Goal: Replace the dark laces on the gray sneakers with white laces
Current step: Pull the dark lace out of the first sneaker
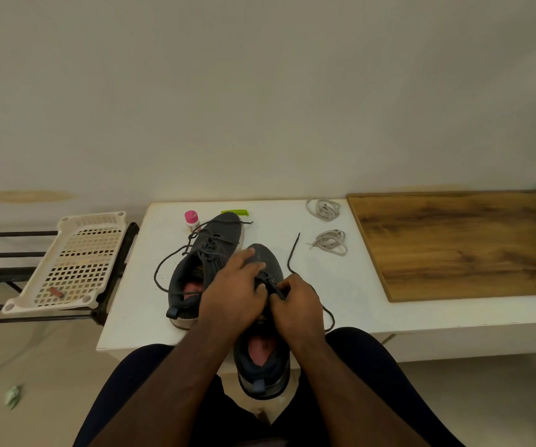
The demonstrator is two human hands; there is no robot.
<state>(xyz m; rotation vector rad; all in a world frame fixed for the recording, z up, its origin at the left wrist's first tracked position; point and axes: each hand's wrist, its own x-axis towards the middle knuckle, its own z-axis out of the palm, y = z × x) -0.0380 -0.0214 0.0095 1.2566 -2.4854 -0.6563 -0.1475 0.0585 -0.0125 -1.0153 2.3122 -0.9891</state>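
Observation:
Two gray sneakers lie on a white table [137, 304]. The near sneaker [262, 359] points away from me, its heel hanging over the table's front edge. My left hand [233, 291] rests over its tongue and steadies it. My right hand [295, 304] pinches its dark lace [292, 253], whose loose end trails to the right on the table. The far sneaker [202, 259] lies to the left, still threaded with a loosened dark lace [163, 269]. Two bundles of white laces [324, 208] [331, 241] lie at the back right of the table.
A small bottle with a pink cap [191, 220] and a green object [234, 212] sit behind the far sneaker. A wooden board [460, 243] covers the surface to the right. A white perforated tray [73, 266] rests on a black rack at the left.

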